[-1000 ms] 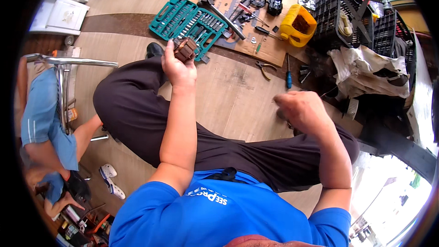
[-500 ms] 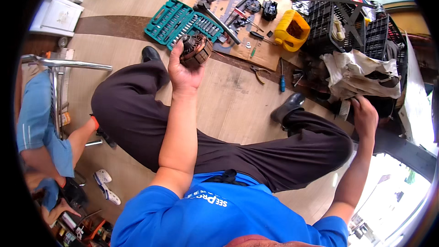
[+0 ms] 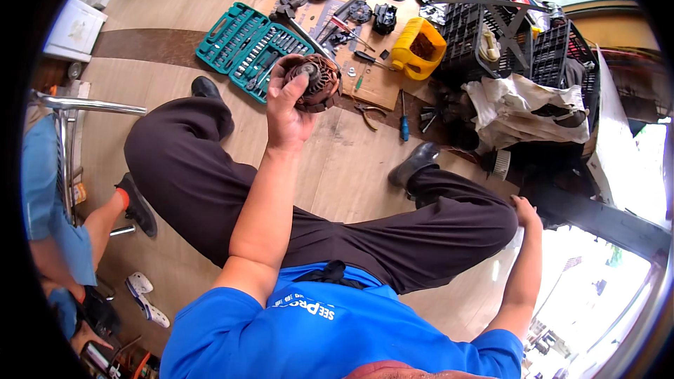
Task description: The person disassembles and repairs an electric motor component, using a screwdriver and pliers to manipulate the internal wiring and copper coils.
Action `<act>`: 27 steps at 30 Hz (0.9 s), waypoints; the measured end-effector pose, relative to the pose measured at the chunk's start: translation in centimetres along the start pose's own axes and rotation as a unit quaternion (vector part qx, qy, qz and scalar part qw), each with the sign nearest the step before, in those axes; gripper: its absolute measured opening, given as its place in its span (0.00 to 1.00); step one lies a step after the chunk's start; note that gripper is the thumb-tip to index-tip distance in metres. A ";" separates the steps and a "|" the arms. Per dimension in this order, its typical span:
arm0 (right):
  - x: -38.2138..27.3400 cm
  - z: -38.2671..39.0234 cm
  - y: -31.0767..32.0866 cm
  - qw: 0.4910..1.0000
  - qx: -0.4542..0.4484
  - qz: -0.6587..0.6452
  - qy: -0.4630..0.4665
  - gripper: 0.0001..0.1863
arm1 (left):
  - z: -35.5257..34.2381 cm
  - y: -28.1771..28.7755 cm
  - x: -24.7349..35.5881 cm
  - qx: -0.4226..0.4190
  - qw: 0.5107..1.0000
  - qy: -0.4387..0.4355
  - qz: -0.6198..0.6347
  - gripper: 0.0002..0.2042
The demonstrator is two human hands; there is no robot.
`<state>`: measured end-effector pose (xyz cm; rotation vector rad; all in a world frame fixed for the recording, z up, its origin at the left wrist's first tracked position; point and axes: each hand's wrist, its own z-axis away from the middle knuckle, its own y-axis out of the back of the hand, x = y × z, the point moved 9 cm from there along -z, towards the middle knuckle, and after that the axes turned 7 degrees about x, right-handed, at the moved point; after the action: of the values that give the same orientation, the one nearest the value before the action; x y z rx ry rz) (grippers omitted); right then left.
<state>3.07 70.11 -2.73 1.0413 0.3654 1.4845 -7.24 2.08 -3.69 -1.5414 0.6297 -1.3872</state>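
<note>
- Right hand seen beside the knee; its grip cannot be told.
- Copper-wound part gripped in left hand above floor; inspection judged underway, steady hold called for next.
- Teal socket case laid open beyond.

Right hand: over floor before right thigh at first, then far out right by off-white cloth; now drawn back near, beside outer side of right knee, contact unclear. Right boot uncovered. In left hand, copper-wound motor part turned, shaft end now facing up, thumb across it. Far left, other person's dark shoe now fully visible.
</note>
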 end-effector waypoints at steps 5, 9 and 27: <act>-13.5 3.8 18.8 0.911 0.317 -0.127 0.232 0.31 | 1.0 -0.1 -2.8 -0.006 0.998 0.013 -0.061 0.20; -32.8 10.8 24.0 0.785 0.137 -0.475 0.374 0.32 | 1.7 -0.5 -3.5 -0.058 0.993 0.034 -0.097 0.22; -45.0 11.1 19.7 0.756 -0.062 -0.395 0.518 0.15 | 2.0 0.1 -3.7 -0.068 0.983 0.073 -0.155 0.25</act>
<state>-6.60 20.78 0.60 -0.2086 1.2900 1.1110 -6.18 5.76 -5.31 -1.7109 0.6011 -1.7336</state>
